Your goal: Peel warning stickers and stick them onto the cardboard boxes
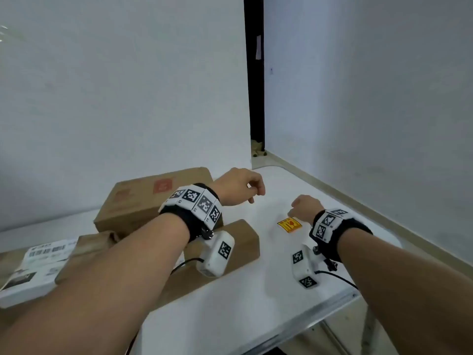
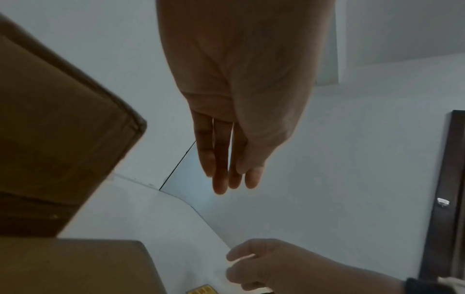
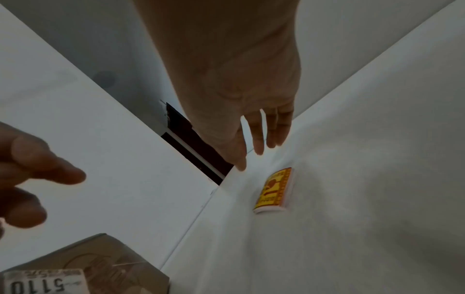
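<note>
A small stack of yellow-and-red warning stickers (image 1: 289,224) lies flat on the white table (image 1: 256,290). It also shows in the right wrist view as the sticker stack (image 3: 274,191). My right hand (image 1: 298,204) hovers just beyond the stack, and in its wrist view the right hand (image 3: 251,159) has relaxed fingers holding nothing. My left hand (image 1: 253,193) hangs over the table past the cardboard boxes, its fingers (image 2: 221,179) straight and empty. A large cardboard box (image 1: 143,198) stands at the back left, with a smaller one (image 1: 243,242) in front of it.
A third box with a white shipping label (image 1: 46,254) sits at the near left under my left forearm. White walls close in behind and to the right, with a dark gap (image 1: 254,98) at the corner. The table's right edge (image 1: 332,311) runs diagonally.
</note>
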